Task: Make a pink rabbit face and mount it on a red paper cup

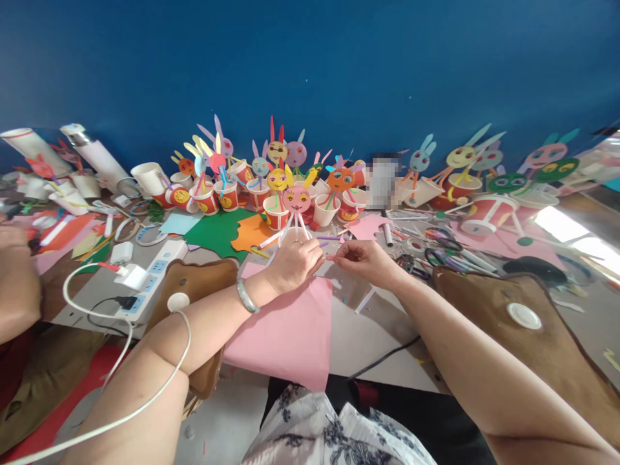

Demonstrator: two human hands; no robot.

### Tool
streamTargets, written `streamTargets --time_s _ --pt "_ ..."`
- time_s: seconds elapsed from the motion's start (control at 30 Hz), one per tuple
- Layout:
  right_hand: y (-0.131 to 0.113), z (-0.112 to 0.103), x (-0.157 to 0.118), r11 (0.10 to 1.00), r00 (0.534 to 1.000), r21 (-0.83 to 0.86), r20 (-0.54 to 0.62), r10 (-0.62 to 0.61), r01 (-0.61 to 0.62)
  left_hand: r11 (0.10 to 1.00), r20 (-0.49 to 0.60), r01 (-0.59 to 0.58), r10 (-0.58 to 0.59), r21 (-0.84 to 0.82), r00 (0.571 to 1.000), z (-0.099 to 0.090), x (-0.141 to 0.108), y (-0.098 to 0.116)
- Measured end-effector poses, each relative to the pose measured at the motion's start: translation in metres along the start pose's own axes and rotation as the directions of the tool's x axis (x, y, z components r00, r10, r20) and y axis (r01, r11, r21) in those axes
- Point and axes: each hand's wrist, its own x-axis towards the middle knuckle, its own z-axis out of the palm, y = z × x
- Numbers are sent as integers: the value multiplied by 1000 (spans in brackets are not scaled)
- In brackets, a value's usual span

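A round pink paper face (297, 199) with drawn features stands on thin pale legs over a white cup (289, 236). My left hand (296, 263) is closed in front of that cup, its fingers bent round something I cannot make out. Just to its right, my right hand (357, 259) has thumb and finger pinched together, with a small pinkish piece at the tips. The two hands are a small gap apart. Beneath them lies a large pink paper sheet (285, 329), reaching over the table's front edge.
Rows of cups with paper animal faces, such as an orange one (341, 179), line the blue wall. A power strip (155, 284) and brown cushions (527, 336) flank my arms. A white cable crosses my left forearm. Another person's arm (17, 278) is at far left.
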Motion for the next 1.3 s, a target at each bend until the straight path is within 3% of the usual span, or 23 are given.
streamTargets --time_s 0.13,0.43,0.83,1.13,1.3 --pt "-1 4 0 999 999 -29 -41 -28 26 1000 -21 -5 5 -14 1000 2 -1 -1" --pt "-1 12 1 999 1000 43 -2 -15 16 999 8 -12 12 -33 1000 1 -1 -1" --pt "2 13 1 998 998 -47 -38 -51 49 999 -11 -5 4 -39 1000 0 0 -1" --pt "1 9 1 996 1000 93 -13 -9 10 1000 -2 14 -14 -25 1000 -1 0 0" --pt "4 11 1 996 999 87 -40 -4 8 1000 -10 16 -17 -21 1000 1 -1 0"
